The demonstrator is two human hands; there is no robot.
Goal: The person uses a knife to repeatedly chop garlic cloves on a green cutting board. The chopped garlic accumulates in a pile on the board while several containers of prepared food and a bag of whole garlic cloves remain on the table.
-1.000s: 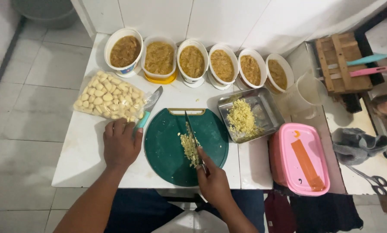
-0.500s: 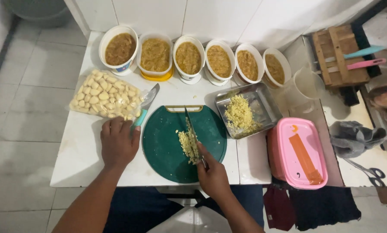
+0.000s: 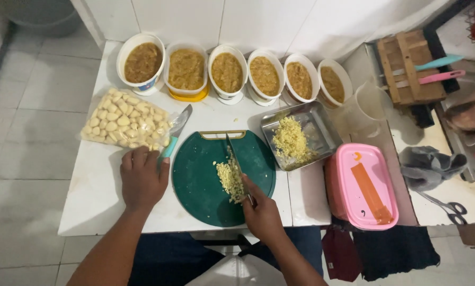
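My right hand (image 3: 262, 212) grips a knife (image 3: 234, 157) whose blade lies across a small heap of chopped garlic (image 3: 228, 178) on a round green cutting board (image 3: 197, 180). My left hand (image 3: 142, 177) rests flat on the white table (image 3: 99, 206), just left of the board. It touches the teal handle of a second knife (image 3: 175, 133). Right above that hand lies a clear bag of peeled garlic cloves (image 3: 123, 126).
Several tubs of brown paste (image 3: 227, 71) line the back edge. A metal tray (image 3: 319, 132) holding chopped garlic sits right of the board, beside a pink lidded box (image 3: 365, 185). A clear jug (image 3: 362, 106), a wooden rack (image 3: 407, 66) and scissors (image 3: 445, 204) are further right.
My right hand has drawn the knife a little through the chopped garlic. My left hand stays where it was beside the board.
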